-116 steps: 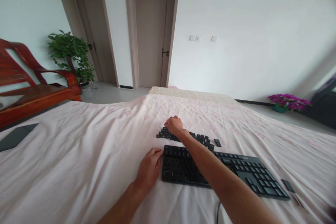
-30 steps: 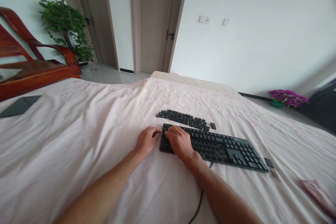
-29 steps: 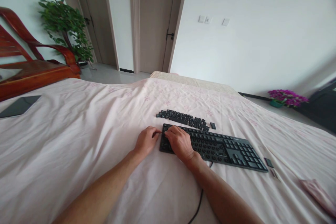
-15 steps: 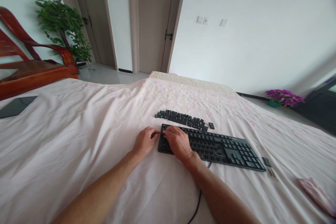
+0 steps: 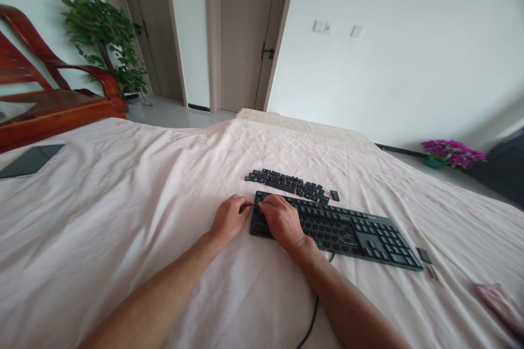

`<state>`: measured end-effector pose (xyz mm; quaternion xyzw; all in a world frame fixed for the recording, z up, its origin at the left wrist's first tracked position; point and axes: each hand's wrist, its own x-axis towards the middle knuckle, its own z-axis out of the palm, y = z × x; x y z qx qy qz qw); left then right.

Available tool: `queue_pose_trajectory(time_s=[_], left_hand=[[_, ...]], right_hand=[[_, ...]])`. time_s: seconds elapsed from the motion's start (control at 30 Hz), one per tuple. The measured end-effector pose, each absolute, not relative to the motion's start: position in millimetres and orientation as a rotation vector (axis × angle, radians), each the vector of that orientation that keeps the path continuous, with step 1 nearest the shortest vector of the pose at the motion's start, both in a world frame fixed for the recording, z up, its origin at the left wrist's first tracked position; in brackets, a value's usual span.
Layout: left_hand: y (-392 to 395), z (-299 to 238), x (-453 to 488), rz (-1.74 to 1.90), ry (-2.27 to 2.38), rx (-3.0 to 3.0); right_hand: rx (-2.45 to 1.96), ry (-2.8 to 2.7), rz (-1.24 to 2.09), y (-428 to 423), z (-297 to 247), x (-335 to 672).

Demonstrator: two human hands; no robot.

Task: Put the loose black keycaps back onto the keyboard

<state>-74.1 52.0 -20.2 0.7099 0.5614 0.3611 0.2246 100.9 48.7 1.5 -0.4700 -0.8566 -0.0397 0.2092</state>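
Note:
A black keyboard [image 5: 370, 240] lies on the pale pink sheet, many keycaps gone from its main block, while the number pad still has its keys. My left hand [image 5: 230, 216] is closed at the keyboard's left edge, its fingertips against the frame. Over the upper left corner, my right hand [image 5: 282, 221] has its fingers pinched down at the keys; whatever is between them is hidden. Loose black keycaps [image 5: 284, 182] lie in rows just beyond the keyboard. One separate keycap [image 5: 334, 195] rests to the right of them.
Right of the keyboard lie a small dark piece [image 5: 424, 254], thin brownish sticks [image 5: 434, 272] and a pink cloth [image 5: 497, 302]. A black cable [image 5: 311, 319] runs toward me under my right forearm. A dark tablet-like slab [image 5: 30, 160] is at far left, near a wooden chair [image 5: 61, 109].
The whole view has shifted slightly, so things appear a little further right. Both hands keep to the keyboard's left end, with only small finger movements.

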Motion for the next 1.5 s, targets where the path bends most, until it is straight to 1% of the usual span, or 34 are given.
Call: queue_pose_trajectory(time_s=[0.23,0.83,1.27,1.37,1.5], left_hand=[[51,-24,-72,1.112,1.458,1.866],[55,-31,-72,1.070,1.445,1.877],[48,-24,-67,1.059,1.509,2.090],[48,-23,-66,1.045,1.506,2.061],[49,-23,-65,1.063,1.494,2.061]], right_hand=[[-1.326,-2.386,-0.208,48,1,99],[-1.262,-2.352,-0.060,50,0,102],[-1.313,-2.548,-0.124,42,14,103],[-1.331,-2.530,-0.146,36,11,103],[-1.342,-2.421,-0.085,31,4,106]])
